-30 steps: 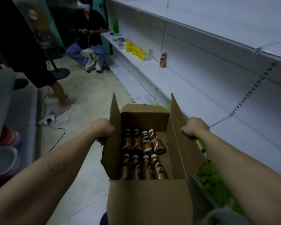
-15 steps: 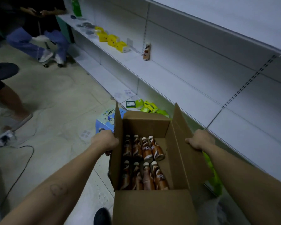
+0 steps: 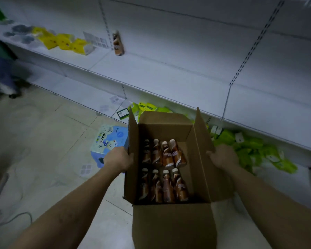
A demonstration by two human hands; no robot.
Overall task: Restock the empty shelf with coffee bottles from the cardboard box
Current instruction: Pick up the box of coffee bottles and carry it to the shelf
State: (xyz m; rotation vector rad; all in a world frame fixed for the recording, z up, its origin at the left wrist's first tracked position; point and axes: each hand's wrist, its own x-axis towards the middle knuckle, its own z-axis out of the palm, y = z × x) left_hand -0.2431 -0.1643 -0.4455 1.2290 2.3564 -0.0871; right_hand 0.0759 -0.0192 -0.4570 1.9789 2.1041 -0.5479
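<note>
An open cardboard box (image 3: 171, 223) hangs in front of me, flaps up, carried between both hands. My left hand (image 3: 118, 159) grips its left wall and my right hand (image 3: 223, 155) grips the right wall below the flap. Inside, several brown coffee bottles (image 3: 163, 169) with white caps lie in two rows. The white shelf (image 3: 169, 76) runs across the view ahead, mostly bare, with one coffee bottle (image 3: 118, 43) standing at its back.
Yellow packets (image 3: 65, 42) lie on the shelf at the left. Green packets (image 3: 250, 150) crowd the bottom shelf on the right. A blue printed box (image 3: 108, 141) stands on the tiled floor beside my left hand. A seated person's legs (image 3: 2, 78) show far left.
My view has swung right and down toward the shelf, closer to it. The box stays held between both hands, and the people at the left have slid almost out of frame.
</note>
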